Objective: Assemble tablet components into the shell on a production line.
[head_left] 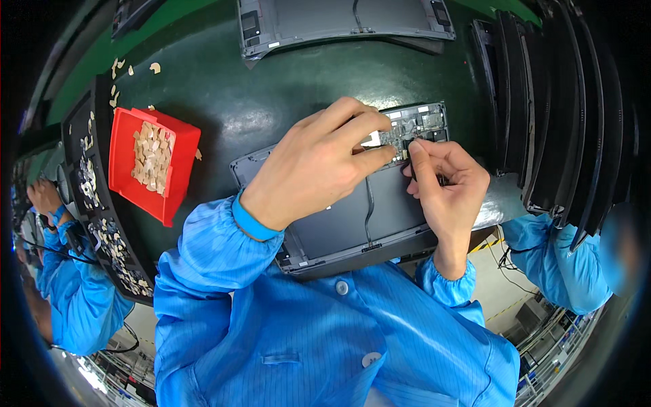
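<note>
An opened grey device casing (pixel 332 230), like a tablet or thin laptop shell, lies in front of me. A dark ribbon cable (pixel 370 210) runs down its middle. At its far right end is a circuit board (pixel 409 129). My left hand (pixel 319 159) reaches over the casing, thumb and fingertips apart and resting at the board's left side, around a small white patch (pixel 371 140). My right hand (pixel 449 180) is closed at the board's near edge, fingers pinched on a small black piece (pixel 411 169) mostly hidden by them; its kind cannot be made out.
A red bin (pixel 183 176) of small tan pieces stands left, beside a black tray (pixel 139 261) of small scraps. Another grey casing (pixel 305 30) lies at the far edge. Dark panels (pixel 529 102) stand in a row at right. People in blue sleeves (pixel 88 298) are at both sides.
</note>
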`<control>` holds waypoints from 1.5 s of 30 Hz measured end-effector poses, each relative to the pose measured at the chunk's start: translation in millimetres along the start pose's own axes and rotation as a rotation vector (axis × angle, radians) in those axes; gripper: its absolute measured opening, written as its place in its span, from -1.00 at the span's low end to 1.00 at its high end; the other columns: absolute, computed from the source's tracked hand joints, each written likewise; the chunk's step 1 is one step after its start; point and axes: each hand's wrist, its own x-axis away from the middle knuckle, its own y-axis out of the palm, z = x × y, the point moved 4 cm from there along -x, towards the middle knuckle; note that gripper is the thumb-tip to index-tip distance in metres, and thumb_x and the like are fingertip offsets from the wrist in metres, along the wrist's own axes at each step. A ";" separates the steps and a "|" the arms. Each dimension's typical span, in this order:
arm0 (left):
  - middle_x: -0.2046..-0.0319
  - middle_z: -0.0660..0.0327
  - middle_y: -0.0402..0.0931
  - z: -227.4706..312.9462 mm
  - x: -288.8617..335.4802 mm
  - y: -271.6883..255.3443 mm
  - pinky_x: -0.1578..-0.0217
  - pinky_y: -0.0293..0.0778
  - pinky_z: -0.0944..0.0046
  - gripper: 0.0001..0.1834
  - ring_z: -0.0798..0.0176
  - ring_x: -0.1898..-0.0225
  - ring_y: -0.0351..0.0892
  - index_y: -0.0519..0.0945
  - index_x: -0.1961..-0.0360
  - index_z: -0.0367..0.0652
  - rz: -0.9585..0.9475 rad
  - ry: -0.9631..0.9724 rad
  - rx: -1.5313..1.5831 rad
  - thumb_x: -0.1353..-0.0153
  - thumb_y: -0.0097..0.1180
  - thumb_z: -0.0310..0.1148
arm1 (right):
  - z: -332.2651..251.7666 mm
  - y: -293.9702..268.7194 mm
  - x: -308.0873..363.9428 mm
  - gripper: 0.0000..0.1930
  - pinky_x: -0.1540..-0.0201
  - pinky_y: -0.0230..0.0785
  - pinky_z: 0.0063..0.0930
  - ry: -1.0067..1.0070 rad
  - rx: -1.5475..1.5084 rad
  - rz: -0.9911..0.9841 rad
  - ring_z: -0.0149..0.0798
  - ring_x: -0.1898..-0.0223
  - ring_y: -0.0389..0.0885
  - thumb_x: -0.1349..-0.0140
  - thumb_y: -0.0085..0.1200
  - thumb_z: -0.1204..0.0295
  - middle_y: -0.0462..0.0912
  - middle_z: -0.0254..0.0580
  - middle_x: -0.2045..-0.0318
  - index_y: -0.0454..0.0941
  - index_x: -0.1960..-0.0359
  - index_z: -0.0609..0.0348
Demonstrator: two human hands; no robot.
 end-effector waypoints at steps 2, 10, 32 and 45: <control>0.05 0.20 0.57 0.0 0.5 0.3 0.33 0.61 0.33 -0.57 0.15 0.00 0.55 0.77 0.18 -0.10 0.002 0.001 -0.002 0.14 0.22 -0.68 | -0.1 -0.3 -1.3 -0.89 0.51 0.38 -0.70 -0.002 -0.006 -0.019 -0.56 0.57 0.59 -0.33 0.23 0.54 0.71 -0.25 0.55 0.67 0.22 0.38; 0.06 0.22 0.57 1.2 0.7 0.0 0.32 0.63 0.33 -0.59 0.17 -0.02 0.56 0.77 0.18 -0.10 0.005 0.018 -0.033 0.11 0.23 -0.66 | -0.4 -0.9 -4.1 -0.89 0.49 0.38 -0.69 -0.005 -0.012 -0.075 -0.55 0.57 0.58 -0.34 0.21 0.54 0.70 -0.24 0.54 0.67 0.23 0.39; 0.03 0.28 0.52 8.3 -2.7 1.8 0.11 0.60 0.23 -0.52 0.16 0.00 0.48 0.72 0.04 0.07 -0.063 0.016 -0.192 0.03 0.20 -0.58 | -21.8 -31.5 6.2 -0.62 0.54 0.30 -0.61 -0.010 0.134 0.031 -0.53 0.59 0.49 -0.47 0.05 0.41 0.59 -0.25 0.56 0.33 -0.22 0.30; 0.14 0.28 0.67 39.7 -18.5 42.8 0.03 0.43 0.23 -0.72 0.24 0.06 0.61 0.72 0.10 -0.14 -0.015 0.144 0.011 -0.13 0.32 -0.37 | 28.6 -59.3 6.3 -0.67 0.48 0.38 -0.64 -0.044 -0.332 0.038 -0.46 0.52 0.60 -0.50 0.02 0.40 0.68 -0.19 0.40 0.32 -0.16 0.33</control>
